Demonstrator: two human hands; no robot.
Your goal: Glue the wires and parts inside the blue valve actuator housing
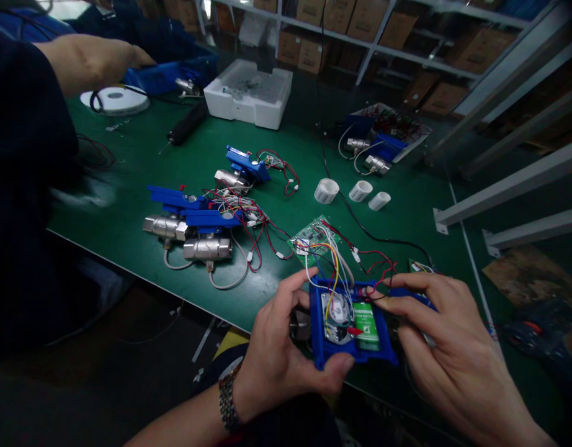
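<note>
Carefully now: steady the open blue plastic housing (pixel 352 335) with both hands just off the near edge of the green matte bench top (pixel 128 205), at about 6 o'clock in the head view.

Left to right. At 10 o'clock, a co-worker's bare forearm and hand (pixel 88 59) over a white flat disc (pixel 116 100); beside it a black cylindrical driver tool (pixel 187 123), and at 12 o'clock a white foam tray (pixel 249 93), rough and crumbly-looking. Near centre, a cluster of blue plastic actuators on shiny metal valve bodies (pixel 193 226), smooth and rounded, trailing red and white leads. Right of that, three small white label rolls (pixel 353 191).

Left hand (pixel 279 354), wristwatch on the wrist, curled around the housing's left wall, thumb under the lower rim, fingers closed on it. Inside: a silvery motor plate and a small green board, with thin yellow, white, blue and red wires (pixel 335 261) rising to a green circuit board (pixel 314 239) lying flat on the bench. Right hand (pixel 446 338) closed over the housing's right end, index finger stretched along the top rim by the red leads.

Best kept level and gripped by the hard walls only; wires look thin and easily snagged, so keep fingertips off the solder ends and leave slack toward the board.
</note>
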